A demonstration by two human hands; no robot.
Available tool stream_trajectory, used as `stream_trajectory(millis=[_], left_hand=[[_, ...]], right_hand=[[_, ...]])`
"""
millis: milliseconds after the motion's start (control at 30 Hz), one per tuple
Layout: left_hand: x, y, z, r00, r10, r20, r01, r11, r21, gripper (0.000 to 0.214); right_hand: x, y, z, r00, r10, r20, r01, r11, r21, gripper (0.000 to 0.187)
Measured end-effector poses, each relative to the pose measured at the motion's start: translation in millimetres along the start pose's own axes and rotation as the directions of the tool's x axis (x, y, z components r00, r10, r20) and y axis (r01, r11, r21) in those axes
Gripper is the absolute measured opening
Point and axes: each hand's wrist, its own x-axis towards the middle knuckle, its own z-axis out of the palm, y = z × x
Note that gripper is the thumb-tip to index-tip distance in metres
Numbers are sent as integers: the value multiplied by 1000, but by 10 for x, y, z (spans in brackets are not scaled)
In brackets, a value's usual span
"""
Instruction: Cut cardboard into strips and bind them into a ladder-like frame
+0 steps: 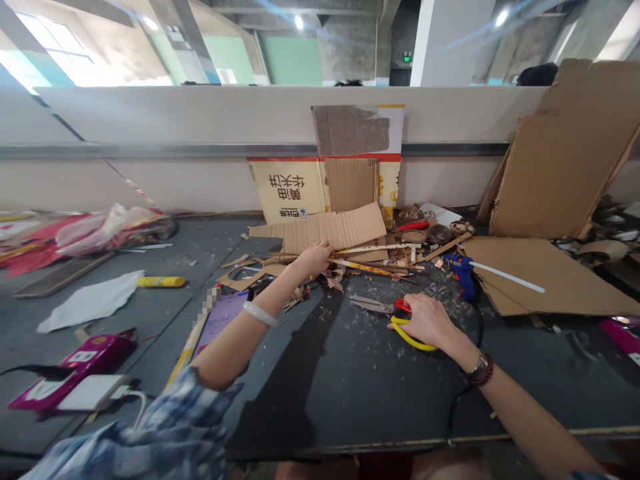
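Note:
My left hand (pixel 314 259) reaches forward into a heap of cardboard strips (pixel 370 257), its fingers curled onto the edge of a corrugated cardboard piece (pixel 330 230). A pale bangle sits on that wrist. My right hand (pixel 425 320) rests on the dark mat (pixel 350 373), closed over the yellow and red handles of a pair of scissors (pixel 380 307) whose blades point left. A blue glue gun (pixel 463 270) with a white glue stick lies just beyond the right hand.
Large cardboard sheets (pixel 555 167) lean against the wall at right, and a printed carton (pixel 300 187) stands at the back. A yellow tube (pixel 161 282), white paper (pixel 93 301), a magenta box (pixel 75 367) and a white charger (pixel 93 392) lie left.

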Motion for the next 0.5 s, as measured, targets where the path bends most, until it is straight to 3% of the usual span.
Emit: stream_trajectory(millis=[200, 500], left_hand=[[59, -78, 28, 999, 11, 38, -12, 1000, 12, 36], [15, -67, -97, 1000, -22, 8, 22, 999, -23, 32]], right_hand=[[-6, 4, 11, 1000, -13, -2, 13, 1000, -8, 46], [-3, -6, -12, 999, -13, 33, 13, 1000, -13, 44]])
